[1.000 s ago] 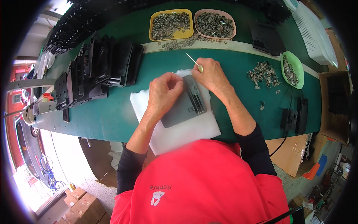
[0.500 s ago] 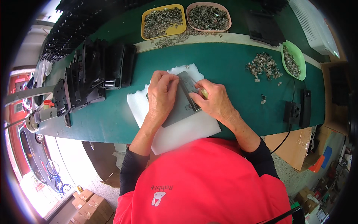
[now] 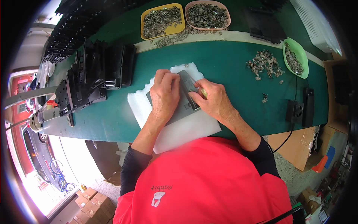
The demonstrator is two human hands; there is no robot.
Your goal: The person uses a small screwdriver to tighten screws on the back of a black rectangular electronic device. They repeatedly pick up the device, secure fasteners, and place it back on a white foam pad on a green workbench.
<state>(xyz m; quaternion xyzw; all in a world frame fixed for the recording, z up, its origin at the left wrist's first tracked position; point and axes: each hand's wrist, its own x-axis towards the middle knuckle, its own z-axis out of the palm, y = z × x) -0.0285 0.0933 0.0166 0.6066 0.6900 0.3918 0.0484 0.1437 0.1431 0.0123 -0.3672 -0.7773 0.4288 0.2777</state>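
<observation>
A dark grey plastic panel (image 3: 182,114) with a raised slotted strip lies on a white foam sheet (image 3: 173,136) in front of me. My left hand (image 3: 164,95) rests on the panel's left part, thumb and fingers pinched together near its far edge; what they pinch is hidden. My right hand (image 3: 217,100) is closed round a small tool with a yellowish handle (image 3: 204,93). Its thin shaft slants toward my left fingertips. The right fingers rest by the panel's right edge, beside the strip. A tiny metal piece (image 3: 186,65) sits on the foam's far edge.
Yellow (image 3: 142,28) and pink (image 3: 230,23) trays of small metal parts stand at the back. A green bowl (image 3: 305,61) and a loose pile of metal clips (image 3: 264,64) are at right, near a black device (image 3: 294,111). Black plastic parts (image 3: 115,67) stand stacked at left.
My left hand has shifted slightly to the right over the panel. My right hand and its tool hold nearly the same place; the view has moved slightly.
</observation>
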